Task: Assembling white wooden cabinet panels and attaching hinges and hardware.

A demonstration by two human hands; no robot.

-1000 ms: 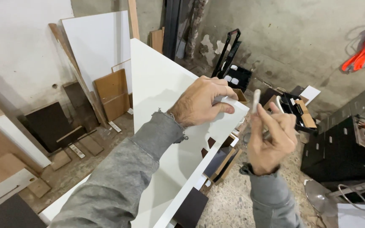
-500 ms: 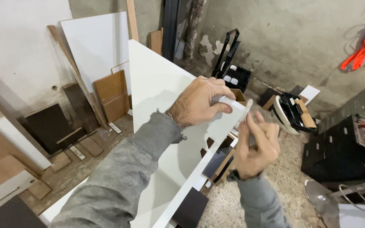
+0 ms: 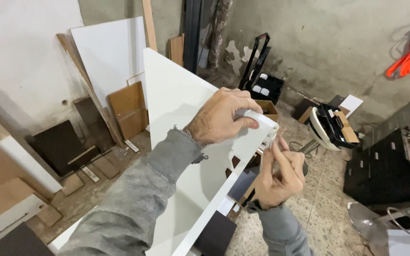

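Right hand [image 3: 281, 173] dropped under white panel [image 3: 176, 109] corner, pinching edge strip [image 3: 272, 140]; left hand [image 3: 224, 116] clamps corner; cluttered workshop.

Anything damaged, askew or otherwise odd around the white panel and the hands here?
Nothing odd at the white panel: the left hand grips its corner, and the right hand pinches something small at the edge. Farther back, the grey wall has flaked plaster patches, and offcut boards lean unevenly.

A carpentry workshop with bare concrete walls. Cut white panels [image 3: 110, 61] and wood offcuts [image 3: 129, 109] lean about; scraps litter the terrazzo floor [image 3: 323, 189]
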